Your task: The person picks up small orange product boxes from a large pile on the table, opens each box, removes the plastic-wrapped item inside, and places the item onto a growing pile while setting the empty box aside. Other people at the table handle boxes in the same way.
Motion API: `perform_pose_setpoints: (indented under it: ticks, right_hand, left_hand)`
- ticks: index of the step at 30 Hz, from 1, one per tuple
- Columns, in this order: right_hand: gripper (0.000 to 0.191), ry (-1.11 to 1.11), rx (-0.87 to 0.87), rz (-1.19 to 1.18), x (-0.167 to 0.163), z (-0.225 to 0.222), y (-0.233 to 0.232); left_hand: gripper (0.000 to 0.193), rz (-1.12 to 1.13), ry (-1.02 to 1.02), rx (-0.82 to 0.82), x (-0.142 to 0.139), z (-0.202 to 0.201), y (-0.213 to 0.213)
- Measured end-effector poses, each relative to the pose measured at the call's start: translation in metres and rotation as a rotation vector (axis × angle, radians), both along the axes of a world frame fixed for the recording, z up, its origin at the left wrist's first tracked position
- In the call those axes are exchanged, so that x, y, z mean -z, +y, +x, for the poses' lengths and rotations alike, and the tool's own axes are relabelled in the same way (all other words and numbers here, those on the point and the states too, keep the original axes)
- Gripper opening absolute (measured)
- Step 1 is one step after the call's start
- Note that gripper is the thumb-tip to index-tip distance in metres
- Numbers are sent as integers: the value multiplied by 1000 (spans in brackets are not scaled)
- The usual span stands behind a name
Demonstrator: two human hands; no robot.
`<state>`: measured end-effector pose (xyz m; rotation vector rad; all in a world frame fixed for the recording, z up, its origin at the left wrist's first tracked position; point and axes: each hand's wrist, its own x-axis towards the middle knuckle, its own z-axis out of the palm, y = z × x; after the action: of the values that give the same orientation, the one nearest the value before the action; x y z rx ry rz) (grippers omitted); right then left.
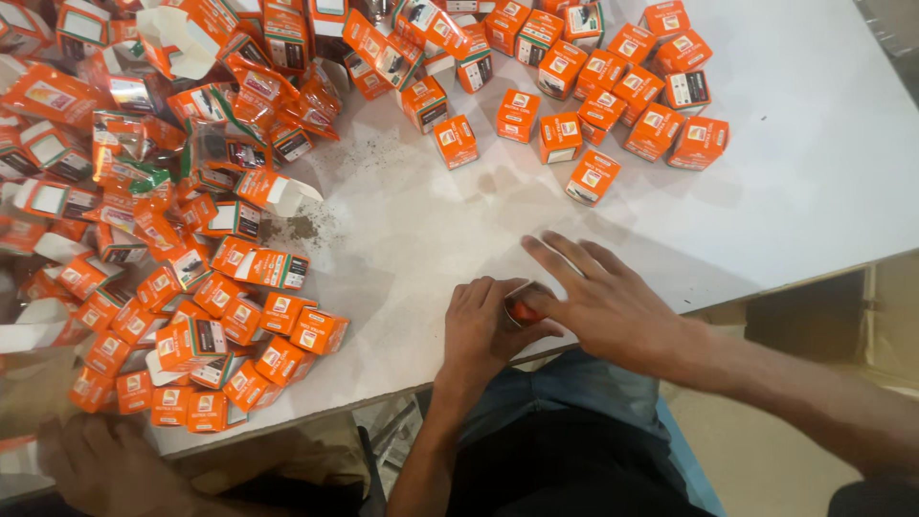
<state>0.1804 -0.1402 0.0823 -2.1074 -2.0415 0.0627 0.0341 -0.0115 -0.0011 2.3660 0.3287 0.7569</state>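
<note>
1. The left hand (483, 321) is sitting at the near edge of the white tabletop (804, 182), its fingers curling around a small orange box (522, 306).
2. The right hand (598, 297) is coming in from the right, fingers spreading flat and reaching past the box while its thumb is pressing against the box's side.
3. That box is getting pinched between the two hands, right by the tabletop's front edge and mostly hidden by them; only an orange sliver and a pale flap are showing.
4. A loose heap of orange cartons (182, 182) is crowding the left side, many lying open with white flaps sticking out.
5. A tidier cluster of closed orange boxes (613, 91) is standing at the far right-centre, well apart from the hands.
6. Dark specks of dust (306, 228) are lying on the bare surface beside the heap.
7. Another person's hand (100, 464) is showing at the lower left corner, blurred.
</note>
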Motion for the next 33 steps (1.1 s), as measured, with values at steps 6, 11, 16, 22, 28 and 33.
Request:
perform_pose_setpoints:
  ticks: [6, 11, 16, 22, 28, 33]
  right_hand:
    - [29, 102, 64, -288, 12, -2, 29]
    - [29, 232, 162, 159, 36, -16, 14]
    - [34, 182, 119, 254, 35, -17, 2]
    - [59, 97, 96, -10, 20, -24, 5]
    - [70, 470, 196, 79, 48, -32, 1]
    - [57, 639, 387, 555, 73, -51, 0]
  left_hand:
    - [66, 54, 37, 27, 0, -1, 0]
    - [64, -21, 48, -122, 0, -4, 2]
    - [67, -90, 28, -138, -2, -7, 0]
    - [59, -580, -41, -258, -7, -18, -17]
    - [41, -611, -155, -334, -1, -17, -23]
    - [36, -643, -118, -341, 6, -14, -20]
